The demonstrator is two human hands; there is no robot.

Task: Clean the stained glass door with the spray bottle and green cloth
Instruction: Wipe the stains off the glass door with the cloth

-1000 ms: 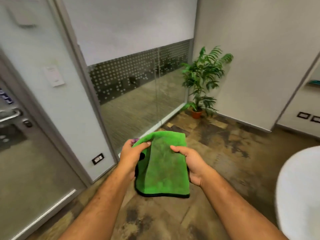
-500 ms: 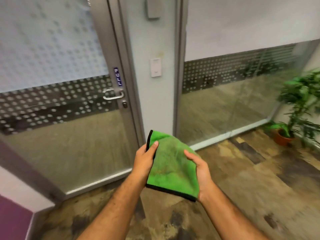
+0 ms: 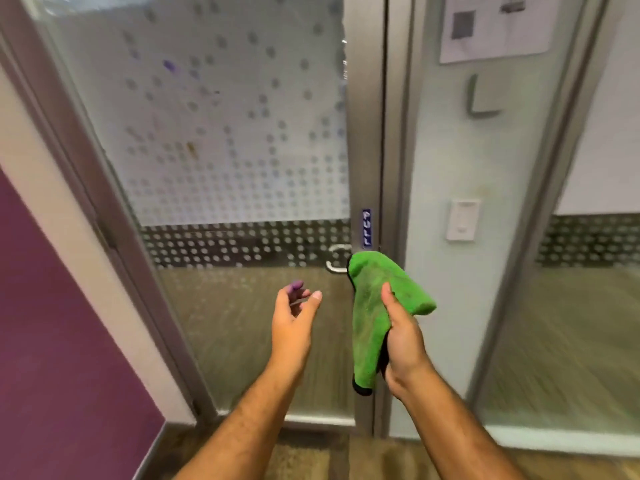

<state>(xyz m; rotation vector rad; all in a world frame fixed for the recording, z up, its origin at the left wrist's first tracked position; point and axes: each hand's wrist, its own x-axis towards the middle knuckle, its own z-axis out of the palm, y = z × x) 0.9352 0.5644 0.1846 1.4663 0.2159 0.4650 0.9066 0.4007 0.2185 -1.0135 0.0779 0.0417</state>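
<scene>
The glass door (image 3: 225, 140) fills the left and centre, frosted with a dot pattern above and clear below. A purple smear (image 3: 169, 66) and a brownish smear (image 3: 191, 149) mark its upper pane. My right hand (image 3: 403, 332) is shut on the green cloth (image 3: 375, 306), which hangs bunched in front of the door's metal handle (image 3: 335, 259). My left hand (image 3: 294, 311) is open with spread fingers, holding nothing, a purple mark on one fingertip. No spray bottle is in view.
A metal door frame (image 3: 367, 133) runs down the centre. To its right a narrow wall panel carries a white switch (image 3: 462, 220) and a paper notice (image 3: 495, 26). A purple wall (image 3: 52, 341) stands at the left, another glass panel (image 3: 588, 306) at the right.
My view has swung left and closer to the door. My left hand has let go of the cloth and opened; the right hand alone holds it, now bunched and raised.
</scene>
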